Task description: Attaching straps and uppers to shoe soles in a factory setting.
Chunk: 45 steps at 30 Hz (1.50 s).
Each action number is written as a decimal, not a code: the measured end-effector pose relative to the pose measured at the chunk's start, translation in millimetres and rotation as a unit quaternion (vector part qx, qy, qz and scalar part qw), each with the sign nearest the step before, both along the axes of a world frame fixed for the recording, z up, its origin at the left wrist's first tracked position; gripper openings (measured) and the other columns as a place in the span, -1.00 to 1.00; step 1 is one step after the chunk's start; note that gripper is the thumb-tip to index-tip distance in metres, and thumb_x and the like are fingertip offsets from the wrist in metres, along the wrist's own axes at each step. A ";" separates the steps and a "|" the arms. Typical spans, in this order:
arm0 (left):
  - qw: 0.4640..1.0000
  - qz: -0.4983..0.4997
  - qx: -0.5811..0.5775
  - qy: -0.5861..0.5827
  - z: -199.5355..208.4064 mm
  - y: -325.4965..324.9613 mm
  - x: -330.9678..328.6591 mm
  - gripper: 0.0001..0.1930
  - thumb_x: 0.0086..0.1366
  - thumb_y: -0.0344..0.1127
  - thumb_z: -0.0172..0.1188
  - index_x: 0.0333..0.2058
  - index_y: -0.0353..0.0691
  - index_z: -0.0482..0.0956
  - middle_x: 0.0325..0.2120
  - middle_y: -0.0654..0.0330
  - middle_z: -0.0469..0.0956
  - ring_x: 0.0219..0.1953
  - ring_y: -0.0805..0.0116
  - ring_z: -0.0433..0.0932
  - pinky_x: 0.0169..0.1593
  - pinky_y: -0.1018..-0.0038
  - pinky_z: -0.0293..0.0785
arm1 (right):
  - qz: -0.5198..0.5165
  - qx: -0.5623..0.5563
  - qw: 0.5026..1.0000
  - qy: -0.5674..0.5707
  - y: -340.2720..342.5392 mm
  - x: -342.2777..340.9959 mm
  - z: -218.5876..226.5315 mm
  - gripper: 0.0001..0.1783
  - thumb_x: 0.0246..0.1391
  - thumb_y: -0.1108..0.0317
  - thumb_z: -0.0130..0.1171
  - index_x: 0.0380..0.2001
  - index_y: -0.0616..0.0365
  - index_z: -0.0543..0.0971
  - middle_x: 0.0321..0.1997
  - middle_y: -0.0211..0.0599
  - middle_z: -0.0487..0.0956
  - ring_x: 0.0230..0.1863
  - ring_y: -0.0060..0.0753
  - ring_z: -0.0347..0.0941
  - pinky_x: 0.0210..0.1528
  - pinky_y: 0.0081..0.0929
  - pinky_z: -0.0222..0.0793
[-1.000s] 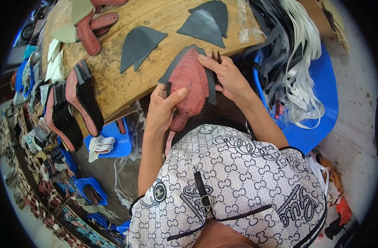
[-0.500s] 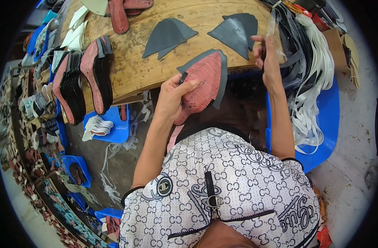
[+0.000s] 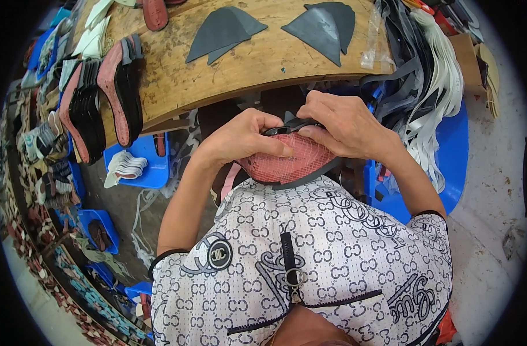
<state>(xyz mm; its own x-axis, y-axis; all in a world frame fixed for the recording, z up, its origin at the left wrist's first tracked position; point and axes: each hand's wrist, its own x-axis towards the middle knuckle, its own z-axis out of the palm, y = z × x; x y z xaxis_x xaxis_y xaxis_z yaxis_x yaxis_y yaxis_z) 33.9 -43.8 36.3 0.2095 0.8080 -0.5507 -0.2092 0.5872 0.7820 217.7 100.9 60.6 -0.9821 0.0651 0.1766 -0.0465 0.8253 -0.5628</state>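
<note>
A pinkish-red shoe insole (image 3: 286, 157) with a crosshatched surface and a dark grey lining along its lower edge is held close to my chest. My left hand (image 3: 246, 138) is closed on one end, its thumb pressed flat on the red face. Over the upper edge, my right hand (image 3: 347, 127) is closed with bent fingers, its thumb against the insole. Between the hands a black strip-like piece (image 3: 278, 131) runs along that edge, into the right fingers; whether it is a strap or a tool cannot be told. A small grey tip sticks up behind it.
Two piles of dark grey cut pieces (image 3: 226, 33) (image 3: 321, 30) lie on the wooden table (image 3: 177, 86). Stacked insoles (image 3: 116, 92) stand at its left edge. White and black straps (image 3: 433, 98) hang over a blue bin (image 3: 456, 167) at right. Blue trays (image 3: 159, 179) sit at lower left.
My right hand has come in from the table's right side to the insole and closed at its edge. The insole has turned and moved nearer my body. The view has shifted slightly.
</note>
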 end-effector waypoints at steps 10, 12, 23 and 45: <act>0.991 -0.117 0.059 0.033 -6.6 -1.7 9.7 -0.82 0.02 -0.37 0.40 -0.39 -0.30 0.64 -0.61 0.46 0.48 -0.54 0.72 0.31 -0.45 0.67 0.26 | 0.072 -0.063 0.995 -0.018 -9.5 8.5 -4.4 -0.76 -0.04 0.33 0.26 -0.36 0.16 0.43 -0.41 -0.30 0.37 -0.41 -0.22 0.45 -0.51 -0.35 0.35; 0.993 -0.112 0.016 0.022 1.8 -1.2 10.6 -0.80 0.01 -0.36 0.40 -0.39 -0.30 0.64 -0.61 0.46 0.47 -0.54 0.72 0.31 -0.46 0.66 0.25 | 0.071 -0.072 0.995 -0.021 -8.0 10.6 -3.6 -0.76 -0.04 0.33 0.26 -0.36 0.15 0.43 -0.41 -0.30 0.37 -0.42 -0.22 0.44 -0.51 -0.35 0.35; 0.990 -0.113 0.071 0.053 -11.1 0.3 13.9 -0.76 -0.03 -0.29 0.43 -0.42 -0.29 0.62 -0.67 0.47 0.38 -0.61 0.69 0.24 -0.54 0.62 0.16 | 0.076 -0.008 0.997 0.013 -11.5 14.9 -10.9 -0.77 -0.03 0.30 0.26 -0.41 0.13 0.41 -0.49 -0.32 0.30 -0.54 -0.28 0.39 -0.64 -0.38 0.28; 0.976 0.191 0.079 0.074 -7.2 -13.8 31.9 -0.79 0.17 -0.42 0.31 -0.22 -0.34 0.61 -0.41 0.41 0.54 -0.36 0.70 0.38 -0.25 0.69 0.37 | -0.279 -0.583 0.763 0.004 -8.2 30.5 -26.9 -0.43 0.05 0.28 0.29 0.10 0.24 0.40 -0.12 -0.38 0.55 -0.24 -0.77 0.36 -0.37 -0.81 0.25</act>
<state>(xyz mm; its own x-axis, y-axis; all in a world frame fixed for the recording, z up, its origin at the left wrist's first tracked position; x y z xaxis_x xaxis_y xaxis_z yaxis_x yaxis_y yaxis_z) 65.8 -57.6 29.1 -0.1963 0.8889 -0.4138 -0.2667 0.3577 0.8949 248.2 92.6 33.8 -0.7433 0.5903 -0.3147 0.1210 -0.3440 -0.9311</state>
